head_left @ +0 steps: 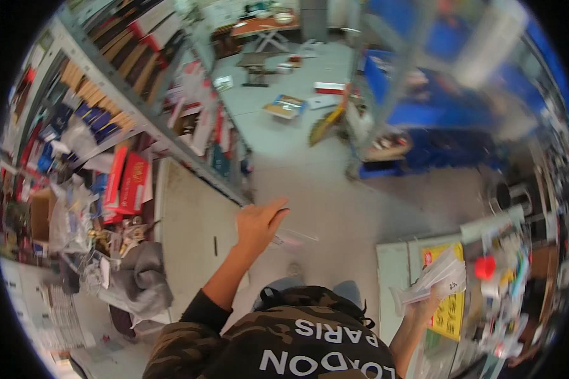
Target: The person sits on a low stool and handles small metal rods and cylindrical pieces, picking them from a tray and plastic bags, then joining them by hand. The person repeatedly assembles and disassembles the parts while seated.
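My left hand (256, 226) is stretched out over the floor in the middle, its fingers close together and pointing right. Under its fingers shows a thin see-through strip (296, 237), seemingly plastic and pinched there; its exact kind is too faint to tell. On the right, my right hand (425, 307) grips a bunch of crumpled clear plastic bags (434, 279) with a dark mark on them. The bags hang over a yellow and red printed sheet (447, 323) on the pale right-hand table (391, 278). Fingers of my right hand are partly hidden by the plastic.
Metal shelving (171, 136) with boxes runs along the left, beside a beige board (193, 218) and a grey cloth (142, 278). Blue shelves (442, 107) stand far right, blurred. A red cap-like thing (485, 268) lies among right-hand clutter. Flat boxes (286, 106) lie on the floor ahead.
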{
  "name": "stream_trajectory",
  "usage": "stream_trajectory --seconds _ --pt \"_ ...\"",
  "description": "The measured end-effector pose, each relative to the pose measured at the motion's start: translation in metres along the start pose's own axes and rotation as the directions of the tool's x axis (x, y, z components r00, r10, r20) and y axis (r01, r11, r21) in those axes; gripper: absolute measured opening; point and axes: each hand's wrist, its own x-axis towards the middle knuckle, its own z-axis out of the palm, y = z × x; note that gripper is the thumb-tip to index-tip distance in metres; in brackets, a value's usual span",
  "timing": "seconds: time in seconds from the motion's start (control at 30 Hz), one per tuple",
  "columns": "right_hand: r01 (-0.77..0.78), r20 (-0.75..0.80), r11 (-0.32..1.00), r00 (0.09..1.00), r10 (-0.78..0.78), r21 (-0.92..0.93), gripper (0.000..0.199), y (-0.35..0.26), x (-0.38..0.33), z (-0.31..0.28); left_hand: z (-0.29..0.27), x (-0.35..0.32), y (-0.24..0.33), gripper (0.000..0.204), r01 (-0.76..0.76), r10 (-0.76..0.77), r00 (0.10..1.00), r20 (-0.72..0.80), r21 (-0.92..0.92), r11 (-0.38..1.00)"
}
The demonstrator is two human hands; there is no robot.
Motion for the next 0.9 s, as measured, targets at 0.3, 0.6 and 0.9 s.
stream_trajectory --seconds 0.3,0.6,0.9 --pt "-0.135 0.122 0.952 0.977 0.174 -0.276 0.043 0.095 0.137 0.199 0.067 0.040 -0.146 0.021 0.515 -0.537 0.828 0.163 0.156 0.843" --pt "-0.180 0.269 0.881 0.908 0.320 -0.438 0.035 0.166 0.336 0.460 0.111 0.176 -0.267 0.043 0.876 -0.837 0.412 0.359 0.096 0.472" --pt "-0.124 0.399 0.863 0.848 0.348 -0.489 0.040 0.260 0.441 0.659 0.168 0.308 -0.386 0.019 0.726 -0.712 0.685 0.155 -0.067 0.684"
